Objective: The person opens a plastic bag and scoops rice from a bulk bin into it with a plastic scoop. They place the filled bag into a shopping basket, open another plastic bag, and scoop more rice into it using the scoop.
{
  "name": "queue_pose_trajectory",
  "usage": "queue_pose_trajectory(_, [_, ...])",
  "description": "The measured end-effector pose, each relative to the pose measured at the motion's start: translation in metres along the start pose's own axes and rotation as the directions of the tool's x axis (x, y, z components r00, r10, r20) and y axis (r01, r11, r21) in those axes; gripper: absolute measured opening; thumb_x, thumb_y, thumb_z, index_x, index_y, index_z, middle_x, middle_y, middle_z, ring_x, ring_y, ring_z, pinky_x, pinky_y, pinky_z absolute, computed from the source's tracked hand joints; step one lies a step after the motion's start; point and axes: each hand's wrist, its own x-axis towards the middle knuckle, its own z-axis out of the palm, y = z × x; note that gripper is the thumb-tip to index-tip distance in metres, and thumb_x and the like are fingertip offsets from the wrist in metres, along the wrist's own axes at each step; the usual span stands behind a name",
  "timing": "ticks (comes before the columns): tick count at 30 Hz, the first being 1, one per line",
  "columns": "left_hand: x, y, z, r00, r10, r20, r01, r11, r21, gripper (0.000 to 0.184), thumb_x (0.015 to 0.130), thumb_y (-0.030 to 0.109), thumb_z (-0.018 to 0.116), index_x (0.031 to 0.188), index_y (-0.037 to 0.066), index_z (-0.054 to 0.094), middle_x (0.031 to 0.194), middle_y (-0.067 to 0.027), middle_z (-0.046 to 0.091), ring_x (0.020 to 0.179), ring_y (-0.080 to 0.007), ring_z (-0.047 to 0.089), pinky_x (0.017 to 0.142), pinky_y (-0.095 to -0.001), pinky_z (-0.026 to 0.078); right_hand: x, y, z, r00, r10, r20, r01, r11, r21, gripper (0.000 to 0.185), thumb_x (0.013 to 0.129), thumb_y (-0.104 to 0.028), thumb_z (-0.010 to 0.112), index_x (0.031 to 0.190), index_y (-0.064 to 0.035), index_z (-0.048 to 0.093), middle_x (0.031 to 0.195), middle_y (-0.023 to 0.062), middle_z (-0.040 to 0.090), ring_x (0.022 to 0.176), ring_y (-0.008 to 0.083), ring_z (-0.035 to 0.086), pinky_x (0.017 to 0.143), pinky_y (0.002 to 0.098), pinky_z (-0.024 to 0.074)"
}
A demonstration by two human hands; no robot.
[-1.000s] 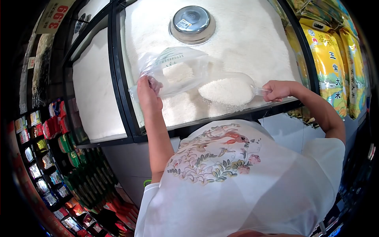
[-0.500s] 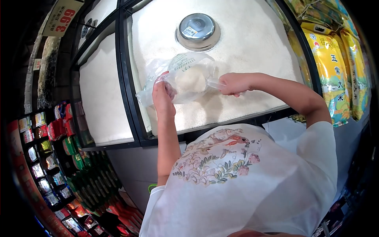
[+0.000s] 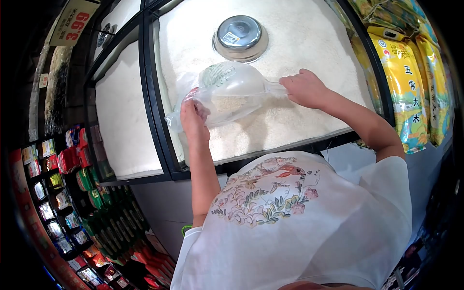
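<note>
My left hand [image 3: 194, 117] is closed on the edge of a clear plastic bag [image 3: 220, 77] with green print, held spread above a bin of white rice [image 3: 309, 53]. My right hand [image 3: 305, 89] grips the handle of a clear plastic scoop [image 3: 274, 88], whose bowl end lies at the bag, partly inside or behind its film. Rice shows through the clear plastic; I cannot tell how much of it lies in the bag. Beyond the bag, a round steel bowl [image 3: 240, 38] with a label rests on the rice.
A black frame [image 3: 153, 92] divides this bin from another rice bin [image 3: 126, 111] on the left. Yellow rice packs [image 3: 405, 87] hang along the right side. At the lower left stand shelves of small packets [image 3: 55, 181]. A price sign [image 3: 75, 21] hangs at upper left.
My right hand has moved right and slightly up, drawing the scoop's handle along. The bright mound of rice seen in the plastic has gone from there. My left hand has shifted slightly left.
</note>
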Motion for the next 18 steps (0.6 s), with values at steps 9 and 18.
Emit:
queue_pose_trajectory(9, [0.010, -0.007, -0.010, 0.997, 0.036, -0.075, -0.041, 0.996, -0.078, 0.022, 0.086, 0.016, 0.036, 0.091, 0.003, 0.052, 0.057, 0.0034, 0.036, 0.046, -0.0040, 0.029, 0.040, -0.0175, 0.024, -0.081, 0.091, 0.023, 0.909, 0.400, -0.112, -0.386, 0.913, 0.132, 0.024, 0.074, -0.026, 0.054, 0.086, -0.0059, 0.051, 0.068, 0.0109, 0.057, 0.068, 0.0283, 0.055, 0.063, 0.0372, 0.0422])
queue_pose_trajectory(18, [0.016, 0.009, -0.015, 0.982, 0.024, -0.186, -0.062, 0.978, -0.201, 0.028, 0.087, 0.014, 0.031, 0.099, -0.001, 0.050, 0.056, 0.0044, 0.032, 0.043, -0.0041, 0.025, 0.041, -0.0185, 0.026, -0.084, 0.076, 0.046, 0.938, 0.340, 0.068, -0.346, 0.933, 0.102, 0.027, 0.075, -0.032, 0.054, 0.084, -0.0059, 0.052, 0.069, 0.0120, 0.058, 0.068, 0.0296, 0.056, 0.061, 0.0389, 0.0437])
